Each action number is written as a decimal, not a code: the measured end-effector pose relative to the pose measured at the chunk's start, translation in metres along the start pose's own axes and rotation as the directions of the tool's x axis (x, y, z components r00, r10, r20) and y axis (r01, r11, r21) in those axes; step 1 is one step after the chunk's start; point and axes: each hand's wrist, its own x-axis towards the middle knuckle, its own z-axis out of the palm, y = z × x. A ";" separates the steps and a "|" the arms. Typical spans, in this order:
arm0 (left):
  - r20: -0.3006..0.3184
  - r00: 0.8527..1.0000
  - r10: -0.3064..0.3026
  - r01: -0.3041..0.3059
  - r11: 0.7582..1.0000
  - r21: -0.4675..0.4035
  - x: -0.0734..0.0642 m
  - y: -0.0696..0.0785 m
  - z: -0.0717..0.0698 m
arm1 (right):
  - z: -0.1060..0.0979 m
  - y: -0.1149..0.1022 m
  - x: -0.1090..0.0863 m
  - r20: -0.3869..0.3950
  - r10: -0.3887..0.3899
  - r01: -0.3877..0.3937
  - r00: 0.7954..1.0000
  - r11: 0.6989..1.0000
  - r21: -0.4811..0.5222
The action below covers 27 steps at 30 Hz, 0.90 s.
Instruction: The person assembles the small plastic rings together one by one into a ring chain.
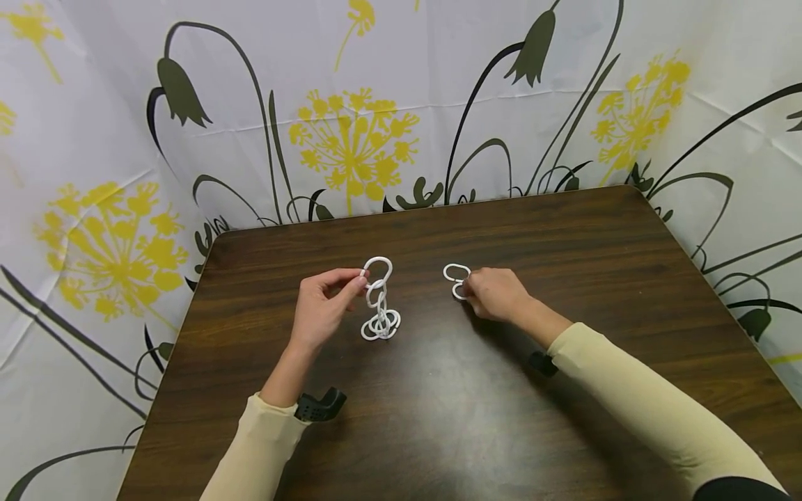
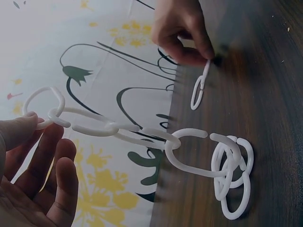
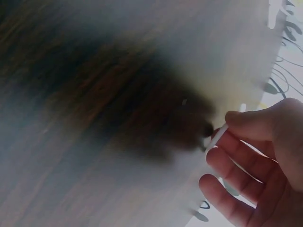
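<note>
In the head view my left hand (image 1: 321,306) pinches the top link (image 1: 389,264) of a white plastic link chain between thumb and fingertips. From there the chain hangs down, and its lowest links (image 1: 381,325) lie bunched on the table. The left wrist view shows the links (image 2: 194,171) as ovals, with small gaps in some of them. To the right, low over the table, my right hand (image 1: 498,294) pinches a white link (image 3: 217,139) between thumb and fingers. Another white link (image 1: 457,265) adjoins it on the left, right at the tabletop.
Both hands work over a dark wood-grain table (image 1: 426,403). Behind it and along the sides hangs a white curtain (image 1: 426,62) with yellow and green flower prints. A black wrist mount (image 1: 321,405) sticks out beside the left wrist.
</note>
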 end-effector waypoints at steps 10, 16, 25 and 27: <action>0.021 1.000 0.000 0.000 1.000 0.015 -0.007 0.029 0.002 | -0.009 -0.005 0.004 0.006 0.081 -0.081 0.997 0.981 0.178; 0.019 1.000 0.009 -0.009 1.000 0.008 -0.004 0.016 0.001 | -0.024 -0.014 0.010 -0.021 0.157 -0.140 0.987 0.927 0.348; -0.001 1.000 0.023 -0.023 0.999 0.033 0.000 -0.005 -0.002 | -0.065 -0.036 0.022 -0.153 0.211 -0.055 0.966 0.739 0.671; -0.002 0.999 0.032 -0.032 0.999 0.037 0.000 -0.005 -0.002 | -0.074 -0.042 0.024 -0.187 0.231 -0.025 0.955 0.690 0.723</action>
